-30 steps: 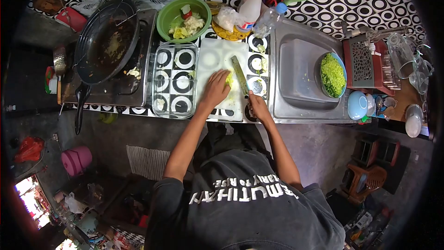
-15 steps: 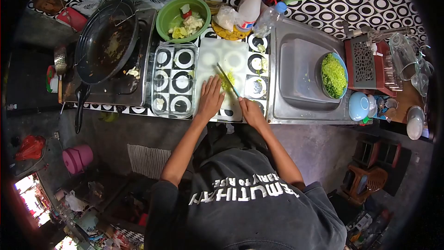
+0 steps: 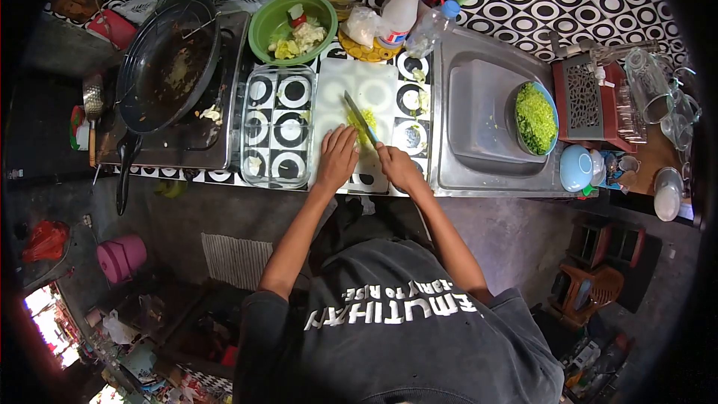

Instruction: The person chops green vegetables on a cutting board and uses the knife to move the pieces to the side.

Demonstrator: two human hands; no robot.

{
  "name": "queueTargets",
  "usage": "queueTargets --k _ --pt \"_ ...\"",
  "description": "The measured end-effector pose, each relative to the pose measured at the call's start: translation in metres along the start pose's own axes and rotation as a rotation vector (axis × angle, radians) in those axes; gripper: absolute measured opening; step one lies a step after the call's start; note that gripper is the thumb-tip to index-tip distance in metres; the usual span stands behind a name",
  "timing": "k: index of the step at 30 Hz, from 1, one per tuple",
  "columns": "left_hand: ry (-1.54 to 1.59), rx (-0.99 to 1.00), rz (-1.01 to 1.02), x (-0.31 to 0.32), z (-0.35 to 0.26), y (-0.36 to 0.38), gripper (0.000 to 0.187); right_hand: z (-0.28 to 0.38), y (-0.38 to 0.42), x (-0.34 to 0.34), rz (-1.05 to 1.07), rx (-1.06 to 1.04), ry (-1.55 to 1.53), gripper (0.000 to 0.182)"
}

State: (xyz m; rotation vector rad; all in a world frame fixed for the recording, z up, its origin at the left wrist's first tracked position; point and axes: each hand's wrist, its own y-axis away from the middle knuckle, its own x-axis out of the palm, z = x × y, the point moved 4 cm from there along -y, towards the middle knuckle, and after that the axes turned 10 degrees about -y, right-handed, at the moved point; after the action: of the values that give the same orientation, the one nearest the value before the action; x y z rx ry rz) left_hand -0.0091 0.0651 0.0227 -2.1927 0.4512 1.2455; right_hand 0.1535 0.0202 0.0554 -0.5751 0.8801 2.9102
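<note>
The right hand (image 3: 399, 167) is wrapped tight around the handle of a kitchen knife (image 3: 360, 116), whose blade angles up and to the left across the white cutting board (image 3: 374, 86). The blade's edge sits against a small heap of chopped yellow-green vegetable (image 3: 362, 125) lying near the middle of the board. The left hand (image 3: 338, 158) lies flat beside that heap, fingers spread and pressing down on the board, its fingertips touching the cut pieces; it grips nothing.

Just left of the board sits a clear glass baking dish (image 3: 251, 127), with a few pale scraps inside. Beyond it, a black wok (image 3: 166, 67) rests on the stove. Behind the dish stands a green bowl (image 3: 269, 19) holding vegetable chunks. To the right of the board is a steel sink (image 3: 486, 112), and on its far side rests a blue plate (image 3: 551, 105) heaped with finely chopped greens (image 3: 535, 117). A white plastic bottle with a blue cap (image 3: 399, 7) stands at the back of the counter.
</note>
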Motion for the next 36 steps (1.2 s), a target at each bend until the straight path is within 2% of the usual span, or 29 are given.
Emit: queueTargets --k 3,6,10,13,16,20,24,28,29,33,36 --pt "0.036 -0.021 -0.023 0.001 0.002 0.0 0.039 -0.013 0.003 0.013 -0.029 0.001 -0.014 0.062" --pt "0.072 -0.074 -0.043 0.003 0.006 0.001 0.039 -0.014 0.001 0.027 -0.171 -0.135 -0.002 0.06" --pt "0.058 -0.147 -0.095 0.001 0.006 0.001 0.041 -0.006 -0.008 0.022 -0.155 -0.136 0.118 0.062" --pt "0.007 -0.14 -0.095 0.001 0.004 0.0 0.042 0.009 -0.011 0.007 -0.013 -0.007 0.07 0.062" --pt "-0.058 -0.092 -0.097 0.004 0.007 0.001 0.041 -0.001 -0.007 0.007 -0.033 -0.045 0.103 0.069" --pt "-0.063 -0.076 -0.096 0.007 0.008 0.004 0.038 -0.018 -0.004 0.029 -0.169 -0.166 0.094 0.062" --pt "-0.054 -0.077 -0.09 0.011 0.009 0.008 0.036 -0.003 -0.018 0.039 -0.167 -0.231 0.148 0.058" --pt "0.021 -0.145 -0.124 0.004 0.008 0.002 0.035 0.0 -0.029 0.015 -0.043 -0.067 0.083 0.063" --pt "0.047 -0.175 -0.14 0.002 0.008 0.001 0.035 -0.003 -0.025 0.012 0.016 0.035 0.047 0.063" --pt "0.093 -0.206 -0.158 0.002 0.011 0.002 0.035 -0.017 -0.003 0.021 0.01 -0.044 -0.013 0.055" --pt "0.107 -0.217 -0.16 0.001 0.012 0.002 0.035 -0.011 0.009 0.038 -0.143 -0.204 0.057 0.05"
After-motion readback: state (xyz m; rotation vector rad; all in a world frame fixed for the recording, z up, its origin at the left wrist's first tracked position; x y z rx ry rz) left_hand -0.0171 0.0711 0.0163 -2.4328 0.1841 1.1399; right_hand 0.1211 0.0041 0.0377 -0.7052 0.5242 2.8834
